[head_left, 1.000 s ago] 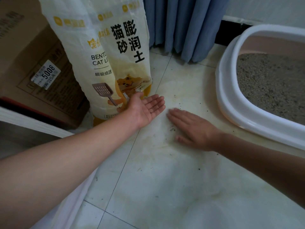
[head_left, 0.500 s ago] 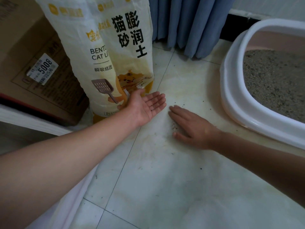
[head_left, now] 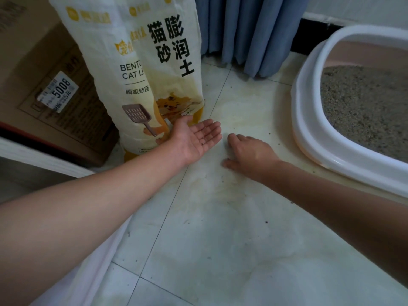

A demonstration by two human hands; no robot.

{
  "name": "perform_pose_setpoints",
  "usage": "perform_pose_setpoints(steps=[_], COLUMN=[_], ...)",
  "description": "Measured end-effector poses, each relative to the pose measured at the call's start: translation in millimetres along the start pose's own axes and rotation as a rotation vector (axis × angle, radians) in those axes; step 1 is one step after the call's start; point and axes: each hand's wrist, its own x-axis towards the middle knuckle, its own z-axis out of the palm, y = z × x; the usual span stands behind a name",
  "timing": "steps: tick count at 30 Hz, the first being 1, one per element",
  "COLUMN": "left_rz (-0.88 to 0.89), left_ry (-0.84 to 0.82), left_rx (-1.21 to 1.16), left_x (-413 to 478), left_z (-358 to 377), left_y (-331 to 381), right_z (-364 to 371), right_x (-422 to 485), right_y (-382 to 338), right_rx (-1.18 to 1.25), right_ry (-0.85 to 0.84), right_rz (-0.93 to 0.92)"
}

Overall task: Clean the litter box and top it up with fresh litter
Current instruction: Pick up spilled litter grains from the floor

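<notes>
The left grip [head_left: 196, 138] lies wide open on the floor [head_left: 220, 239], palm up, its fingers straight and held together like a little tray. It holds nothing but what look like a few dark specks on the palm. Just to its right, nearly fingertip to fingertip, the right grip [head_left: 249, 151] rests palm down with the fingers loosely arched and their tips on the tile. It is relaxed and pinches nothing that I can see.

Well to the right of the right grip sits the litter box [head_left: 309, 129] — white rim, pink inner wall. It holds a flat bed of grey litter [head_left: 364, 111] lying well below the rim. A few stray grains [head_left: 278, 143] lie on the tile between that grip and the box.

Right behind the left grip stands the litter bag [head_left: 154, 62], upright, cream and yellow, with a scoop and a cat printed on it. The thumb is at its base, though I cannot tell whether it touches. The bag's top is out of sight, so what it holds cannot be seen. Farther left of that grip is a cardboard box [head_left: 44, 74] bearing a price sticker, its contents hidden. Beyond both grips hangs a blue curtain [head_left: 254, 29].
</notes>
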Motion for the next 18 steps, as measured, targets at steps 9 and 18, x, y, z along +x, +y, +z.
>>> perform_pose_setpoints(steps=[9,18], left_rz=[0.004,0.005], left_ry=[0.011,0.011], left_rx=[0.007,0.002], left_x=[-0.9,0.9], left_z=[-1.9,-0.8], left_y=[-0.4,0.0], right_z=[-1.0,-6.1], right_x=[-6.9,-14.8], right_y=[-12.5,11.1], right_rx=[-0.056,0.018], right_ry=[-0.056,0.008], right_rz=[-0.024,0.041])
